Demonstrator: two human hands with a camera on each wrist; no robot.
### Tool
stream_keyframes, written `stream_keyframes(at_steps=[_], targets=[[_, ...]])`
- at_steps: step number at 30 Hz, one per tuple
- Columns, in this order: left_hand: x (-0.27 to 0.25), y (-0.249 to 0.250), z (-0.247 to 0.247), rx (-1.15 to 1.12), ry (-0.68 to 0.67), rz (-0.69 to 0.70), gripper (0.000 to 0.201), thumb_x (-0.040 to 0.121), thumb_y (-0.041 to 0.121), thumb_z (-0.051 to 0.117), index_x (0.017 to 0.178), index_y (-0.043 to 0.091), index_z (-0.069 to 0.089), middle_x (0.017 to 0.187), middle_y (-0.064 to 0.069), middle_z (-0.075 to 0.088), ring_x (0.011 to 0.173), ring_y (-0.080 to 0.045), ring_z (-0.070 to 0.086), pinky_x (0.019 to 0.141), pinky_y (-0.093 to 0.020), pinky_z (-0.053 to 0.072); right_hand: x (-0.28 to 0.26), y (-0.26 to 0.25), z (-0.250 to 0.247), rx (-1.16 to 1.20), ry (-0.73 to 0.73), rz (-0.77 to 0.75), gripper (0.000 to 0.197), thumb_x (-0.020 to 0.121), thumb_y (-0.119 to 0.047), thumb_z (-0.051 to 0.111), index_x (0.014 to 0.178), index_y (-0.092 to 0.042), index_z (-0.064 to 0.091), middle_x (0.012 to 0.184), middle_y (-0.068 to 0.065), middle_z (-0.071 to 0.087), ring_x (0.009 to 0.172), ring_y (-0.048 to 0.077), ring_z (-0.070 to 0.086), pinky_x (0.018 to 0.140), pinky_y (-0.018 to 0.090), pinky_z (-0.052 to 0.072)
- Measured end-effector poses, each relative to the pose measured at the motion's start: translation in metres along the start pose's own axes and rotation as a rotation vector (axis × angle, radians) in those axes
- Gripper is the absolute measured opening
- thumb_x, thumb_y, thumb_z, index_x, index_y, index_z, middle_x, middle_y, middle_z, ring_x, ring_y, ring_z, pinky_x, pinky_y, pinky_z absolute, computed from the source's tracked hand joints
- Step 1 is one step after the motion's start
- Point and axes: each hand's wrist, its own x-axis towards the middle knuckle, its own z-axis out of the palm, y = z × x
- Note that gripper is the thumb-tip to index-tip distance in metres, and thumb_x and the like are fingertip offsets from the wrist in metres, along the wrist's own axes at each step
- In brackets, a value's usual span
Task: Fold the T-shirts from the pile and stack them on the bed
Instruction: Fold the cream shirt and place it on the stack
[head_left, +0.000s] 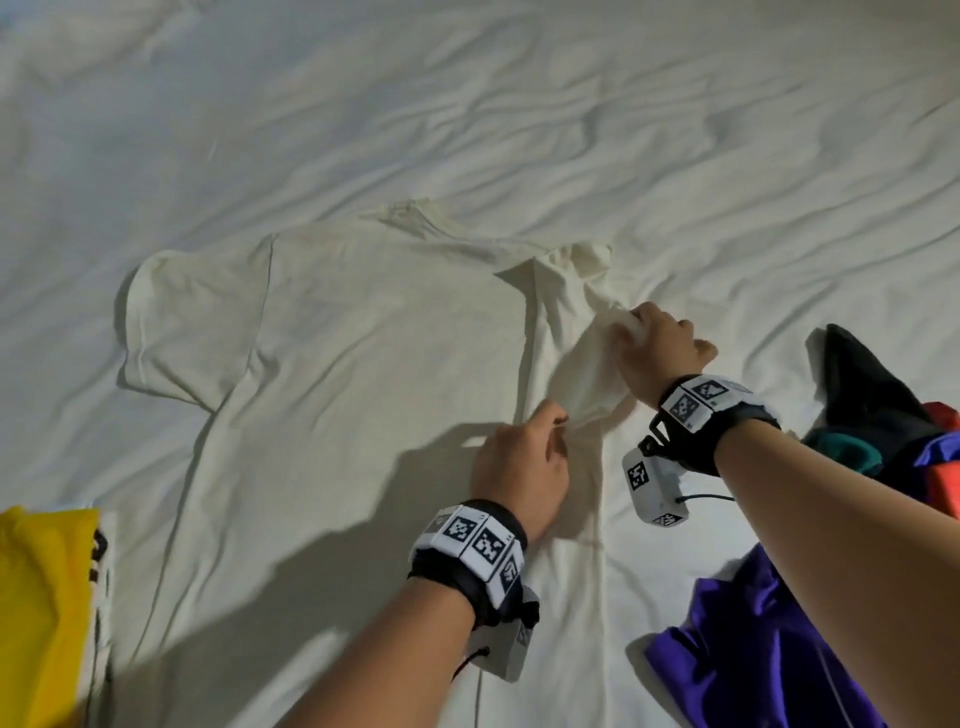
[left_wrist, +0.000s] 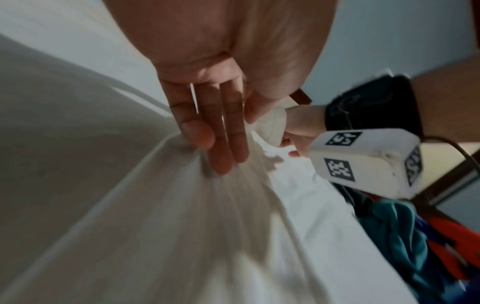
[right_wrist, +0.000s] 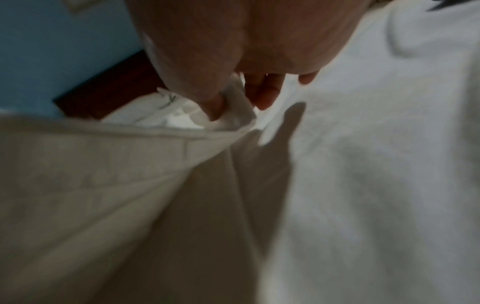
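Note:
A cream T-shirt (head_left: 374, 353) lies spread on the white bed sheet (head_left: 467, 104), collar at the far side, left sleeve flat. Its right sleeve (head_left: 576, 332) is bunched and lifted. My right hand (head_left: 660, 338) grips the sleeve's hem (right_wrist: 233, 107) between thumb and fingers. My left hand (head_left: 524, 462) pinches the shirt cloth (left_wrist: 215, 174) near the armpit, just below the right hand. The pile of T-shirts (head_left: 883, 426) in black, teal, orange and purple lies at the right.
A yellow garment (head_left: 41, 613) lies at the bottom left edge. A purple shirt (head_left: 753, 654) sprawls at the bottom right, under my right forearm. Wrinkled white sheet stretches beyond the shirt's collar.

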Motion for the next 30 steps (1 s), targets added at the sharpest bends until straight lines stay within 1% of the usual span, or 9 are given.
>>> stream_keyframes(at_steps=[4,6,9,11,15,18,21,26,30], targets=[[-0.013,-0.007,-0.019,-0.371,0.063,-0.204,0.017,0.091,0.018,0.055,0.094,0.031,0.065,0.082,0.004,0.076,0.067,-0.021,0.072,0.057,-0.034,0.056,-0.032,-0.016,-0.013,0.535,0.125,-0.010,0.013,0.096,-0.025,0.062,0.098,-0.014,0.056,0.080,0.000,0.059,0.074,0.022,0.056,0.056,0.012,0.036],[-0.017,-0.005,-0.031,-0.721,0.095,-0.390,0.015,0.089,0.022,0.057,0.090,0.023,0.071,0.089,-0.005,0.078,0.071,-0.032,0.074,0.058,-0.036,0.055,-0.049,-0.023,-0.017,0.639,0.152,-0.011,0.013,0.092,-0.022,0.067,0.099,-0.017,0.057,0.078,-0.001,0.061,0.069,0.016,0.057,0.055,0.010,0.039],[-0.022,-0.003,-0.046,-1.012,0.128,-0.560,0.034,0.100,0.034,0.061,0.107,0.002,0.068,0.099,-0.015,0.078,0.081,-0.040,0.073,0.069,-0.047,0.059,-0.069,-0.028,-0.010,0.795,0.126,0.076,0.016,0.083,-0.021,0.071,0.093,-0.019,0.059,0.081,0.004,0.067,0.076,0.024,0.066,0.072,0.036,0.057],[-0.022,-0.008,-0.051,-1.077,0.174,-0.612,0.034,0.094,0.027,0.072,0.109,-0.003,0.067,0.099,-0.021,0.076,0.083,-0.041,0.073,0.075,-0.051,0.060,-0.080,-0.027,-0.002,0.869,0.096,0.145,0.023,0.072,-0.028,0.073,0.091,-0.025,0.059,0.084,0.002,0.068,0.079,0.026,0.069,0.075,0.048,0.060],[-0.018,-0.017,-0.056,-1.103,0.213,-0.709,0.024,0.086,0.005,0.078,0.105,-0.002,0.065,0.088,-0.022,0.070,0.076,-0.036,0.070,0.067,-0.045,0.062,-0.093,-0.019,0.015,0.982,0.032,0.237,0.037,0.064,-0.030,0.077,0.096,-0.031,0.059,0.092,0.004,0.071,0.084,0.026,0.073,0.075,0.051,0.062],[-0.012,-0.019,-0.060,-1.079,0.167,-0.785,0.018,0.091,0.022,0.072,0.099,0.008,0.064,0.082,-0.014,0.065,0.070,-0.030,0.067,0.061,-0.042,0.060,-0.098,-0.017,0.018,1.035,0.005,0.293,0.033,0.076,-0.013,0.081,0.103,-0.017,0.061,0.096,0.010,0.072,0.086,0.029,0.074,0.072,0.049,0.063],[-0.006,-0.019,-0.062,-0.969,0.095,-0.853,0.040,0.088,0.047,0.074,0.094,0.009,0.065,0.079,-0.012,0.070,0.070,-0.031,0.070,0.063,-0.045,0.060,-0.099,-0.016,0.021,1.051,-0.021,0.289,0.028,0.085,-0.005,0.076,0.109,-0.008,0.060,0.098,0.014,0.071,0.086,0.030,0.074,0.074,0.049,0.063],[0.003,-0.017,-0.056,-0.780,0.196,-0.794,0.011,0.085,0.002,0.072,0.089,0.004,0.063,0.091,-0.020,0.068,0.062,-0.032,0.070,0.054,-0.043,0.059,-0.101,-0.021,0.019,1.104,-0.032,0.289,0.034,0.089,-0.002,0.072,0.119,-0.004,0.056,0.107,0.019,0.069,0.090,0.032,0.073,0.072,0.043,0.064],[0.006,-0.017,-0.059,-0.797,0.274,-0.787,0.018,0.085,-0.004,0.060,0.102,0.004,0.060,0.094,-0.019,0.067,0.059,-0.031,0.067,0.053,-0.043,0.059,-0.102,-0.022,0.016,1.157,-0.021,0.299,0.038,0.090,0.001,0.069,0.124,-0.006,0.052,0.102,0.015,0.069,0.087,0.027,0.074,0.070,0.037,0.063]])
